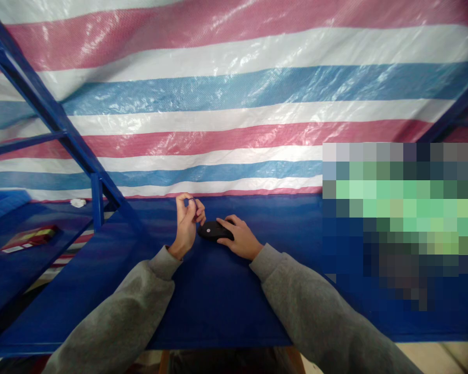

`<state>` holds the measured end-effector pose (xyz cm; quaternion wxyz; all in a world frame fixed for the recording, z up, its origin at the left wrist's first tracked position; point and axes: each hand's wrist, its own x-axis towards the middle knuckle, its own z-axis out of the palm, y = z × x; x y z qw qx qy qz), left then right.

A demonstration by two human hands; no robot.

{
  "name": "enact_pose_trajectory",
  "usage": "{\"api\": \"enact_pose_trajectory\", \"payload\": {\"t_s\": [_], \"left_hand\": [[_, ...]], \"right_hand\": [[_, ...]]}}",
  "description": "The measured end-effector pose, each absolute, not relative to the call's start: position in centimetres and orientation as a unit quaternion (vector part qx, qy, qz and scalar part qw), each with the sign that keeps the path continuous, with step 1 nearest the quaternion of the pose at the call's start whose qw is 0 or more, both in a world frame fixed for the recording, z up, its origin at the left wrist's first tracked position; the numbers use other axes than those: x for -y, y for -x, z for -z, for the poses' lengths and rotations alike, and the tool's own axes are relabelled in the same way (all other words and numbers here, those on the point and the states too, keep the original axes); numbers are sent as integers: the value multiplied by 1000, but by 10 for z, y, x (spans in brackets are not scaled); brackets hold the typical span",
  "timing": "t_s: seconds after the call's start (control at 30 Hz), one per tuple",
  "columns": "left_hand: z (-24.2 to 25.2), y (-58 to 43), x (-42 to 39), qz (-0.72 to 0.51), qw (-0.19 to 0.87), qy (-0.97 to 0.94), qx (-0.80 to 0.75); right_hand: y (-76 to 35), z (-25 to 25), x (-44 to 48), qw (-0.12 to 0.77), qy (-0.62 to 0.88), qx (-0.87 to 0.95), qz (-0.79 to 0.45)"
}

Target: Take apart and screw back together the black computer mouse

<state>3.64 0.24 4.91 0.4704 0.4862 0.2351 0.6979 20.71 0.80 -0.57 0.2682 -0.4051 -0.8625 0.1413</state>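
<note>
Grey sweatshirt sleeves [113, 317] reach in from the bottom corners toward the middle of a blue tabletop [218, 301]. A black computer mouse [214, 230] lies on it near the far edge, its long axis running almost straight across the view, one end pointing toward the left hand. The right hand [239, 238] cups the mouse from the right, fingers curled over its top. The left hand [186, 226] stands raised just beside the mouse, thumb and fingers pinched on a small bluish item [193, 201], too small to identify. Behind the far edge hangs a striped red, white and blue tarpaulin [234, 104]. Open tabletop stretches between the mouse and the near edge. To the left, past a blue steel frame [58, 124], a lower shelf [35, 275] holds a red-and-gold box [28, 239]. A pixelated patch [401, 223] hides the right side.
</note>
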Motion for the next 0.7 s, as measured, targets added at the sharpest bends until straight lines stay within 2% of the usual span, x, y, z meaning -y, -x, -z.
{"api": "enact_pose_trajectory", "payload": {"t_s": [0.17,0.7], "left_hand": [[-47,-35,-4,-682,450,-509,-271],[-51,-36,-5,-709,431,-500,-249]], "right_hand": [[-207,6,-8,269,405,863,-140],[-207,6,-8,272,407,860,-143]]}}
